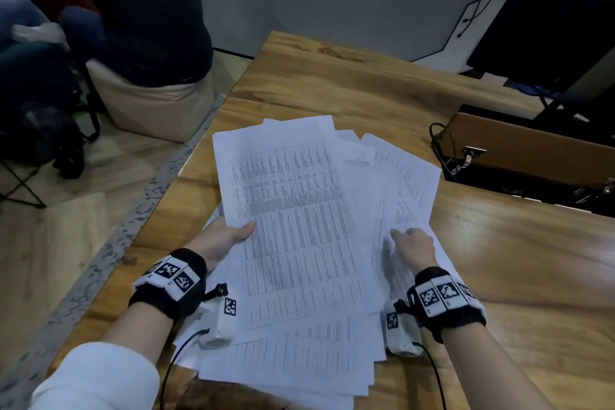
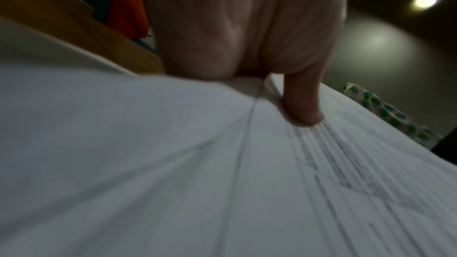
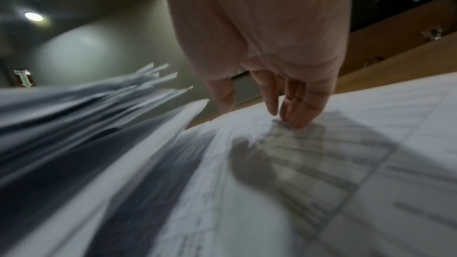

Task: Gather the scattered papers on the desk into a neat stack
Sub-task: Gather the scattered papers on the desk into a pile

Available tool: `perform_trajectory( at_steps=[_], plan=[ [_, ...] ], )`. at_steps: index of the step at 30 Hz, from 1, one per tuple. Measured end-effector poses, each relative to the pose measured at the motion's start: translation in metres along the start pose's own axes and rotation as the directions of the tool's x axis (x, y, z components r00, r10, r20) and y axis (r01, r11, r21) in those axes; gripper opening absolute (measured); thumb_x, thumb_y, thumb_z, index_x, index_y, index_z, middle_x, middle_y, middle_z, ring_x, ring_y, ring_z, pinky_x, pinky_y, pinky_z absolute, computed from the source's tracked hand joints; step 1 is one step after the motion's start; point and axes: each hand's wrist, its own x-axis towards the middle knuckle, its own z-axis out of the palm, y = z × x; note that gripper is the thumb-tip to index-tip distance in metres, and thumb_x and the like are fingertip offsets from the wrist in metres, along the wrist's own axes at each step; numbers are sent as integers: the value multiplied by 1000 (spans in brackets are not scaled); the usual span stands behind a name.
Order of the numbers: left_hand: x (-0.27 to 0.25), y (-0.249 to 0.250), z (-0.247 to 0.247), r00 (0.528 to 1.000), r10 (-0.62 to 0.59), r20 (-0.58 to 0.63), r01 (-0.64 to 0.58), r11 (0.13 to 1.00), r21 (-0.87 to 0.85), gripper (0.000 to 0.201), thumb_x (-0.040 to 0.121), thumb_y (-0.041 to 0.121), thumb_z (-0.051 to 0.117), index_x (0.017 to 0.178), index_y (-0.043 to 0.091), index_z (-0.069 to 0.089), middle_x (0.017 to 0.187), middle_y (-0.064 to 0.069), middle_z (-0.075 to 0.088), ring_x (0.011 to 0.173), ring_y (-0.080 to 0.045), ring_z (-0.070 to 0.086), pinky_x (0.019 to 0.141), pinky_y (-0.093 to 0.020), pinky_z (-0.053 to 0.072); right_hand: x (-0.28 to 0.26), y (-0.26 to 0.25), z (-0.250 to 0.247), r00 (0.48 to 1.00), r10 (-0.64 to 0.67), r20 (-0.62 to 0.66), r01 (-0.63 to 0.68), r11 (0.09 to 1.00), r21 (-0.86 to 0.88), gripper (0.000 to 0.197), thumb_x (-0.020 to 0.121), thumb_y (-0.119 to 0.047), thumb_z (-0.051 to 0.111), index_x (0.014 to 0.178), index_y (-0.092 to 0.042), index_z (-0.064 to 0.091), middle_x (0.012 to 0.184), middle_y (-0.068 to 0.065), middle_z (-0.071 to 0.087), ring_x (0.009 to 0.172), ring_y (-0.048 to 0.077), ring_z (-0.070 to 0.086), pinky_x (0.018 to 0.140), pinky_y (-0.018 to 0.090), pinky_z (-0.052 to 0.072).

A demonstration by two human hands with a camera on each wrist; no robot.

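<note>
A loose, fanned pile of printed white papers (image 1: 299,226) covers the middle of the wooden desk (image 1: 499,260). My left hand (image 1: 226,236) holds the left edge of the upper sheets, thumb on top and fingers hidden beneath; the left wrist view shows that thumb (image 2: 301,105) pressing on the paper (image 2: 173,163). My right hand (image 1: 412,243) lies over the right side of the pile. In the right wrist view its straight fingertips (image 3: 296,118) touch a printed sheet (image 3: 321,163), while the raised sheets (image 3: 86,108) fan up on the left.
An open recess with a raised wooden lid (image 1: 532,150) and cables (image 1: 442,143) sits at the desk's right rear. A person in dark clothes (image 1: 143,10) sits on a beige seat beyond the desk's left edge. Bare wood lies to the right and behind the pile.
</note>
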Motion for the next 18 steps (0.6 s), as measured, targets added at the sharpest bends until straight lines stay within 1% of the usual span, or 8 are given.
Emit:
perform_trajectory(
  at_steps=[1,6,9,12,14,15,17,18],
  plan=[
    [-1,1,0,1000,2,12,-2,1000,17,46,92,5,52,137,9,42,121,-6,59,114,-23,54,107,-40,38,1,-4,2,1000,20,21,-19,998,-61,46,90,-37,50,116,1,51,124,25,46,127,38,38,101,43,37],
    [-1,3,10,998,39,-40,-35,995,89,42,94,9,51,135,4,47,130,-10,59,113,-24,58,92,-33,44,-4,-25,16,999,10,53,-3,992,-124,60,82,-27,66,127,4,41,134,24,39,123,41,43,99,47,42],
    [1,3,15,998,48,-44,-42,993,114,42,94,12,51,135,6,47,131,-12,60,118,-28,57,100,-39,44,3,-25,17,997,-36,71,37,999,-14,15,80,-14,62,90,-3,58,103,19,61,94,34,59,79,41,52],
    [2,4,19,999,39,12,-40,994,103,43,94,10,49,137,5,46,133,-12,58,123,-29,55,107,-43,40,-3,-29,11,988,-48,145,27,988,149,30,89,1,43,61,-8,45,66,7,52,60,18,48,52,25,38],
    [3,5,23,998,43,43,-47,995,86,43,95,9,49,138,5,44,134,-11,56,125,-29,53,107,-41,40,-8,-32,11,980,-44,193,0,974,226,26,95,-4,34,77,-4,53,79,7,54,68,18,51,58,21,40],
    [3,5,26,997,48,60,-53,995,86,44,95,10,49,138,6,43,134,-10,56,126,-28,52,106,-39,40,-12,-34,12,977,-45,206,-12,964,267,25,98,-14,33,95,-3,56,96,8,57,82,22,56,71,20,45],
    [3,4,32,994,45,95,-56,991,117,45,95,13,50,139,7,42,136,-9,55,127,-26,51,107,-37,39,-21,-31,17,973,-33,228,-58,922,382,54,98,-39,34,131,1,47,124,12,55,114,29,54,96,32,44],
    [4,2,34,993,38,110,-51,991,125,46,94,14,50,140,8,42,137,-9,55,128,-25,50,108,-38,38,-23,-28,19,967,-63,248,-49,906,420,59,96,-44,38,133,1,46,123,13,58,109,28,58,90,36,48]
  ],
)
